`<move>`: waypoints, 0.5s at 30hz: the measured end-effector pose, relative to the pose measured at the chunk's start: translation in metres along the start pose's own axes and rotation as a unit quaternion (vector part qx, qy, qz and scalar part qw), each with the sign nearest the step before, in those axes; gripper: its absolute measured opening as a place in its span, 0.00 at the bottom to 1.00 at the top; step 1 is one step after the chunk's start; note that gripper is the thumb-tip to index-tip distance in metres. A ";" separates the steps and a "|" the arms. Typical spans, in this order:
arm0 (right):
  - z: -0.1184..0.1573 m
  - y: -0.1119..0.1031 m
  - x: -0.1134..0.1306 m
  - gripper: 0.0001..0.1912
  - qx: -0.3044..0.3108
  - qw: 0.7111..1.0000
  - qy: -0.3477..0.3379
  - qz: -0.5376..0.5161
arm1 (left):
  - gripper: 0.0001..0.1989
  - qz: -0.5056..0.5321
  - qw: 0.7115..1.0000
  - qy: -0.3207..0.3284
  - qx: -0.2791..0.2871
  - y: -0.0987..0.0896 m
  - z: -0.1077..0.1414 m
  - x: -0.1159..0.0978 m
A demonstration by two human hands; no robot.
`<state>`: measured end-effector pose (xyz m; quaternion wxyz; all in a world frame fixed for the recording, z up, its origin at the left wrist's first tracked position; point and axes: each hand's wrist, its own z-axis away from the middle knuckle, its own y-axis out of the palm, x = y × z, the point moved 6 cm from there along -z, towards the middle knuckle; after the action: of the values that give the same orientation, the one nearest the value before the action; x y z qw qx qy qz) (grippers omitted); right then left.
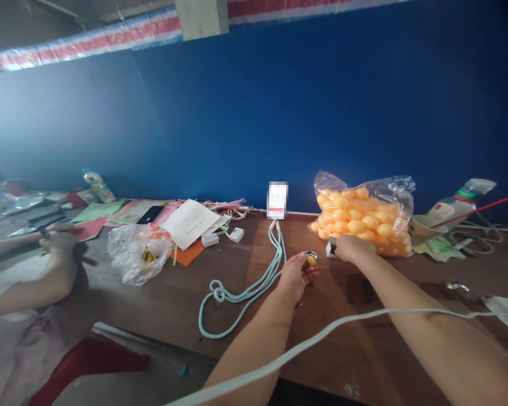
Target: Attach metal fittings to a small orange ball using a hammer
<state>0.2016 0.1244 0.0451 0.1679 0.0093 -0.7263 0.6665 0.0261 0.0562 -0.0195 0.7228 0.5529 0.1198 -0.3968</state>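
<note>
My left hand [295, 276] is closed on a small shiny round object [312, 258], silver with a golden-yellow face, held between thumb and fingers above the brown table. To its right, my right hand [352, 247] is a closed grip at a small white box [331, 248] with a dark top; its fingertips are partly hidden. Just behind the right hand stands a clear plastic bag of orange balls [355, 226]. A light-blue cord [254, 290] lies looped left of my left hand, attached to a white card [277, 201] against the wall.
A white cable [334, 324] crosses in front of my forearms. At left lie a crumpled plastic bag [131, 262], papers [190, 223] and small white boxes [236, 234]. Another person's hand [59, 245] rests farther left. A plastic bottle [469, 197] and paper cup [427, 228] stand right.
</note>
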 end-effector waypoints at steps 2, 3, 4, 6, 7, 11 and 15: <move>0.005 -0.001 -0.001 0.08 0.025 0.999 0.027 0.038 | 0.08 -0.004 1.000 -0.003 0.001 0.001 0.001 0.000; 0.008 -0.002 -0.001 0.09 0.035 0.998 0.033 0.051 | 0.08 -0.004 1.000 -0.003 0.002 0.001 0.002 -0.001; 0.011 -0.005 0.000 0.09 0.042 0.997 0.031 0.057 | 0.09 -0.004 1.000 -0.002 0.001 0.001 0.002 -0.002; 0.017 -0.010 0.000 0.08 0.054 0.996 0.021 0.063 | 0.09 -0.002 1.000 0.002 0.001 0.001 0.004 -0.003; 0.020 -0.013 -0.002 0.08 0.054 0.997 0.017 0.060 | 0.09 -0.001 1.000 0.005 0.001 0.001 0.004 -0.004; 0.033 -0.019 -0.011 0.12 -0.005 0.996 -0.003 -0.085 | 0.09 0.001 1.000 0.006 0.002 0.001 0.005 -0.004; 0.051 -0.006 -0.015 0.13 0.009 0.896 0.029 -0.443 | 0.10 -0.002 1.000 0.008 0.008 0.002 0.005 -0.004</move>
<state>0.2055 0.0709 0.0442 0.4672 0.3124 -0.6354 0.5296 0.0234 0.0538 -0.0144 0.7165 0.5618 0.1232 -0.3947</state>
